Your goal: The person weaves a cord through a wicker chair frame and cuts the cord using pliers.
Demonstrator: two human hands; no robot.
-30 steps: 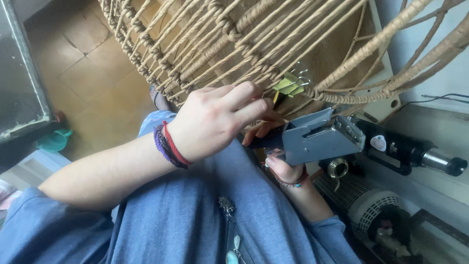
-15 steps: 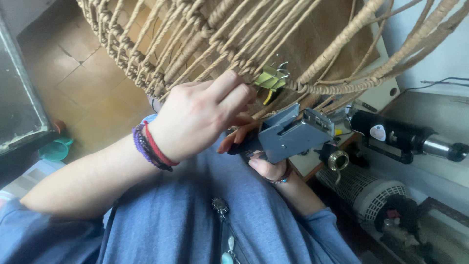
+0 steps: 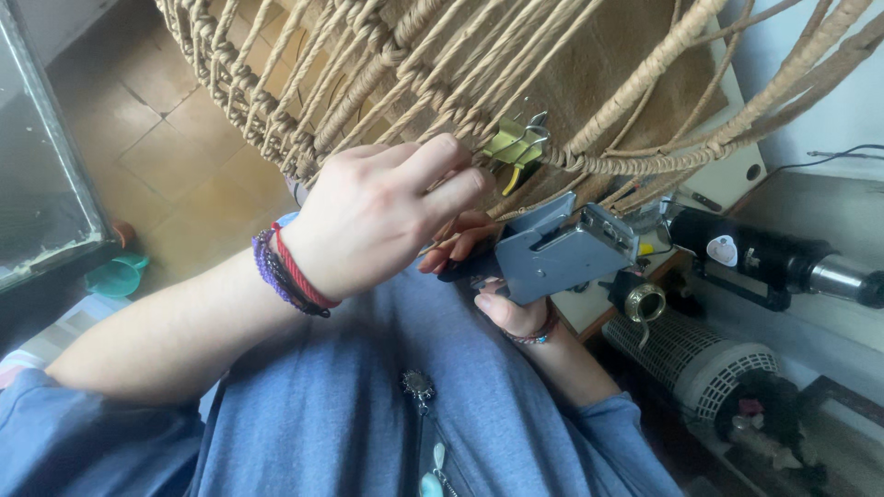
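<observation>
Upward and a little to the right is where the grey metal staple gun (image 3: 560, 250) has gone since a moment ago, closing on the rim of the woven tan rope basket frame (image 3: 387, 74). It sits just under the wrapped rim, nose to the right, above the person's lap. Her right hand (image 3: 497, 276) is wrapped around its dark handle from below, fingers closed tight. The left hand (image 3: 387, 216), with red and purple cord bracelets (image 3: 290, 276) at the wrist, presses its curled fingers against the rope strands; whether they pinch one I cannot tell. Yellow-handled pliers (image 3: 516, 147) hang in the weave just beside. A black cylindrical tool (image 3: 773, 262) lies to the right.
</observation>
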